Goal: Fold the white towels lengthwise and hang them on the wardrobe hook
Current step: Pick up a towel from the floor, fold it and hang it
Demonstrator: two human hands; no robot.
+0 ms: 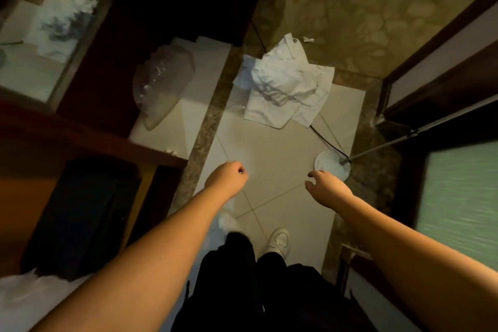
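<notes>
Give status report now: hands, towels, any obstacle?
Left hand loosely curled, right hand open, both empty. White towels heaped on floor. Black cable runs beneath.

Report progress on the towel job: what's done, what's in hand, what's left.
Done: nothing visible. The white towels lie crumpled in a heap on the tiled floor, unfolded. In hand: nothing. The left hand is loosely curled and the right hand is relaxed; both hover empty above the floor, short of the heap. Left: pick up the towels, fold each lengthwise and hang them. No wardrobe hook is in view.
</notes>
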